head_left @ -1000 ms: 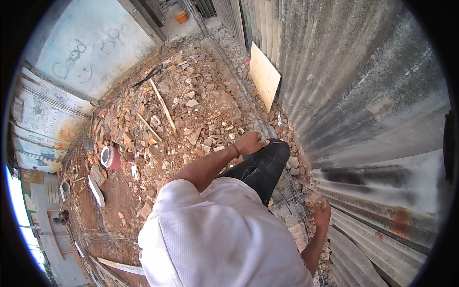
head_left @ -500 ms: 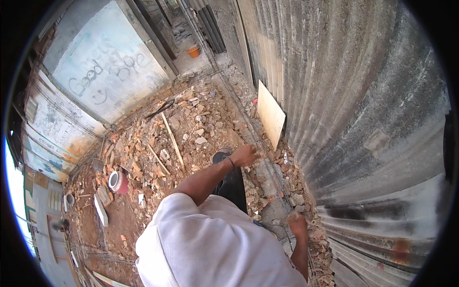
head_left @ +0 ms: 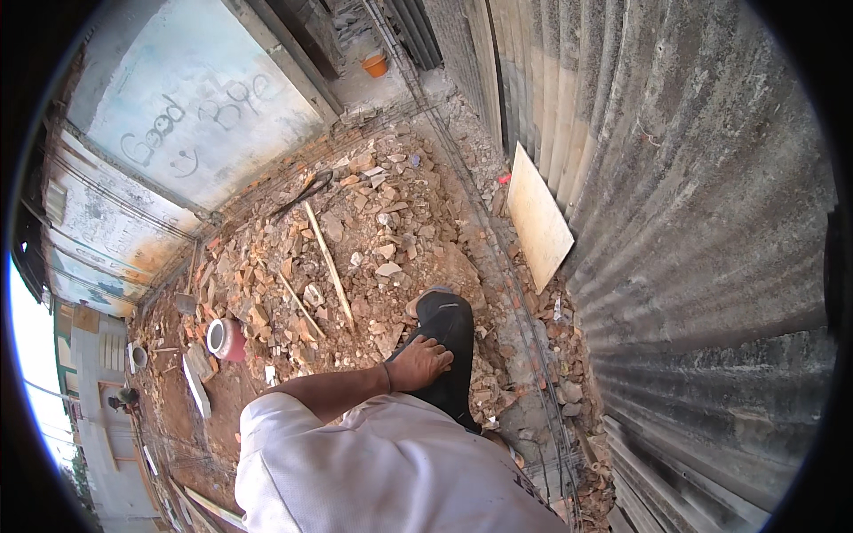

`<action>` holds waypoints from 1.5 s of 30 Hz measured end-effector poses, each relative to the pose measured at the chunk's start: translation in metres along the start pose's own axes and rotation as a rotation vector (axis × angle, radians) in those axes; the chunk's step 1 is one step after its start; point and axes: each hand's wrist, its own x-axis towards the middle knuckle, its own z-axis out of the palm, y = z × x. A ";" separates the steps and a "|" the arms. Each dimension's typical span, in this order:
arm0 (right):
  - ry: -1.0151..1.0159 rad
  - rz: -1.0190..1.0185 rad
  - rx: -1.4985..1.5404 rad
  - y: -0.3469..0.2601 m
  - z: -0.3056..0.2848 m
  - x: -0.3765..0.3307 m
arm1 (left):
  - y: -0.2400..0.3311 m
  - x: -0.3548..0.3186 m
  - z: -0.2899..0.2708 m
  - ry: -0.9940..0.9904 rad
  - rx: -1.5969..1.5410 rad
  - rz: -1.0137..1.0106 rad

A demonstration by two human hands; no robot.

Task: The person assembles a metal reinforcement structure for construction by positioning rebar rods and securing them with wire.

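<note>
My left hand point(head_left: 422, 364), with a dark band at its wrist, rests on the dark trouser leg point(head_left: 446, 333) of my bent leg. Its fingers lie over the cloth and hold nothing I can see. My right hand is out of view. Beneath the knee, a foot point(head_left: 425, 300) stands on the broken brick rubble point(head_left: 391, 266). To the right of the leg, long thin reinforcing bars point(head_left: 533, 346) run along a narrow strip of concrete and rubble.
A pale board point(head_left: 538, 218) leans against the corrugated sheet wall point(head_left: 693, 222) on the right. Wooden sticks point(head_left: 329, 262) lie on the rubble. Leftward are a pink-and-white pot point(head_left: 226, 339) and a white slab point(head_left: 196, 386). An orange bucket point(head_left: 375, 65) stands far off; a person point(head_left: 125, 400) is at far left.
My left hand has come back from over the bars onto my leg. My right hand, earlier closed low beside the bars, has left the view. The view has shifted somewhat.
</note>
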 end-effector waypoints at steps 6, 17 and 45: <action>0.033 0.123 0.417 -0.010 0.033 -0.015 | -0.042 0.034 -0.071 -0.436 -0.314 0.004; 0.863 0.000 0.465 -0.155 -0.042 0.249 | -0.423 0.353 0.143 -0.105 0.093 0.009; 0.962 0.208 -0.403 -0.353 -0.128 0.672 | -0.605 0.618 0.494 0.096 -1.946 -0.982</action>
